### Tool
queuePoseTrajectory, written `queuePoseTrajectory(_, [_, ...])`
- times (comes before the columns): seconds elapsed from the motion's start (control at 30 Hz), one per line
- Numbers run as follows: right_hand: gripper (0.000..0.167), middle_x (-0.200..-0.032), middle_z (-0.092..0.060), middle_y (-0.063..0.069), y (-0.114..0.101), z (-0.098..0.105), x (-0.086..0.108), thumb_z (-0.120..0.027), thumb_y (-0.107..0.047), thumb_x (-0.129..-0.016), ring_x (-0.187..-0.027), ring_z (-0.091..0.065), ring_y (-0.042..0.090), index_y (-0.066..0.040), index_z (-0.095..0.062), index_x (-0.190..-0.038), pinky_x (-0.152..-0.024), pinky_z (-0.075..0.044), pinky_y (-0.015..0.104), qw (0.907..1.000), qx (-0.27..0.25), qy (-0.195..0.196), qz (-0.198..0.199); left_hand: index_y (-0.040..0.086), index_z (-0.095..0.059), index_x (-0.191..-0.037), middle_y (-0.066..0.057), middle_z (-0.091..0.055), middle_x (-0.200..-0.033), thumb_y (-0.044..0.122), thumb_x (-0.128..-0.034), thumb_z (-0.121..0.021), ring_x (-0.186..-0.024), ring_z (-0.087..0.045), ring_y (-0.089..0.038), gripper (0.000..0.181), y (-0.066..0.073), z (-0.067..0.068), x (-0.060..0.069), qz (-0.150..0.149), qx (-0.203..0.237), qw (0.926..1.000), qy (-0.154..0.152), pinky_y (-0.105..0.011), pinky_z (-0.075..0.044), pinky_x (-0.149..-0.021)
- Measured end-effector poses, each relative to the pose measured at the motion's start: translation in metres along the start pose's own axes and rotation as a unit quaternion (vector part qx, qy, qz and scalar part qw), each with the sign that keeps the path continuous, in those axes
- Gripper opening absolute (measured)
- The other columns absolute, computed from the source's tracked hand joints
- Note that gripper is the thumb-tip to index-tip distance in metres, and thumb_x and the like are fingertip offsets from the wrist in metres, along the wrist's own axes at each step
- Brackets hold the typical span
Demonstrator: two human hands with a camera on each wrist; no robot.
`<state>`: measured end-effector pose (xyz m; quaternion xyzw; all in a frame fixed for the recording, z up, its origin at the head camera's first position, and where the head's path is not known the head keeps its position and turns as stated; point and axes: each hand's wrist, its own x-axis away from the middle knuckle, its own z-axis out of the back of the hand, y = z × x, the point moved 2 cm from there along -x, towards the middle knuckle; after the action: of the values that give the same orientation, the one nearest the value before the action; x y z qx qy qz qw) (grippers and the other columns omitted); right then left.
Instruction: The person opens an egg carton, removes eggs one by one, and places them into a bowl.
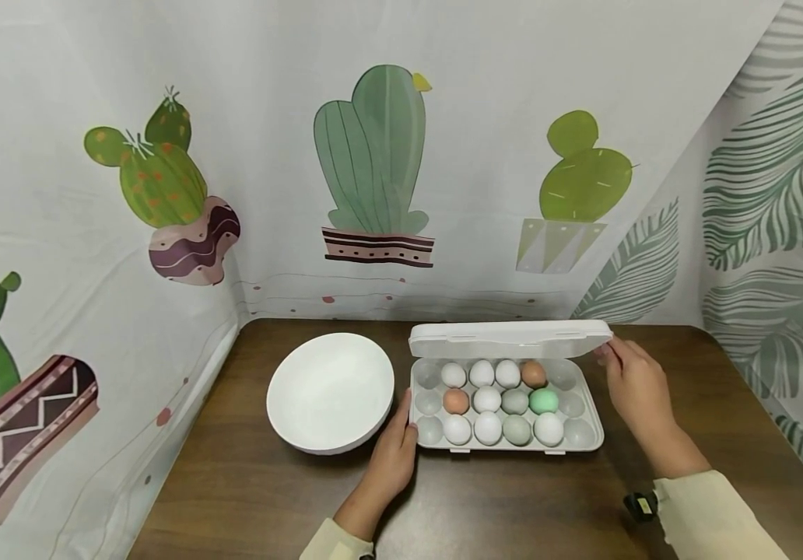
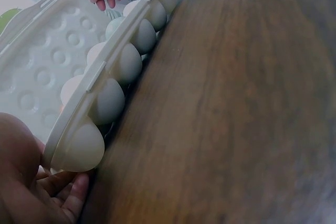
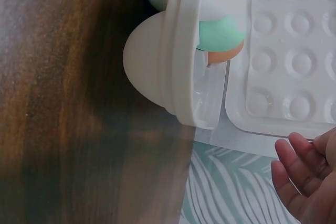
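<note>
A white plastic egg carton (image 1: 587,445) lies on the table with its lid (image 1: 506,339) raised at the back. White, grey-green, brown and green eggs fill its middle columns; both end columns hold no eggs. My left hand (image 1: 393,459) grips the carton's left end, thumb at the rim and fingers beneath in the left wrist view. At the lid's right corner, my right hand (image 1: 636,389) touches the edge; in the right wrist view its fingers (image 3: 296,169) look loosely bent beside the lid, and the thumb's contact is partly hidden.
A white round bowl (image 1: 331,393) stands left of the carton, close to my left hand. The brown wooden table (image 1: 247,498) ends at a wall cloth (image 1: 268,194) printed with cacti and leaves. A dark wrist strap is at my right sleeve (image 1: 710,513).
</note>
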<state>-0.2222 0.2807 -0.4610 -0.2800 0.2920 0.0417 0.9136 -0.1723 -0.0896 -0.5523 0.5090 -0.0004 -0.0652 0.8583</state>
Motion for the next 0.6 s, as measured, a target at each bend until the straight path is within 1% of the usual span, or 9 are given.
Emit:
queuePoseTrajectory(0.27, [0.015,-0.089,-0.07,0.021,0.0004,-0.0036,-0.0033,-0.06,-0.002,-0.098,-0.084,-0.069,0.043,0.005,-0.069,-0.108,-0.078,-0.05,0.06,0.9999,-0.01,0.003,-0.009,0.005,-0.026,-0.159,-0.01,-0.032,-0.165,0.007,-0.1029,-0.041,-0.151,-0.032,-0.026,0.058,0.0004,0.001,0.0004,-0.008,-0.008,0.9999,0.003,-0.051,-0.027,-0.122])
queuePoseTrajectory(0.43, [0.016,-0.09,-0.071,0.022,0.0015,-0.005,-0.0042,-0.059,-0.002,-0.099,-0.086,-0.069,0.044,0.006,-0.069,-0.108,-0.079,-0.05,0.061,0.9999,-0.007,0.003,-0.012,0.005,-0.026,-0.159,-0.01,-0.032,-0.165,0.007,-0.103,-0.041,-0.151,-0.032,-0.025,0.058,0.0004,0.0007,0.0011,-0.009,-0.011,0.9999,0.003,-0.051,-0.027,-0.122])
queuePoseTrajectory(0.6, [0.017,-0.091,-0.071,0.022,0.0032,-0.0076,-0.0045,-0.062,-0.004,-0.098,-0.087,-0.069,0.045,0.006,-0.07,-0.109,-0.078,-0.049,0.062,0.9999,-0.004,0.007,-0.014,0.004,-0.026,-0.159,-0.01,-0.031,-0.165,0.007,-0.1028,-0.041,-0.151,-0.032,-0.024,0.058,-0.0003,0.0006,0.0002,-0.012,-0.012,0.9999,0.003,-0.051,-0.027,-0.122])
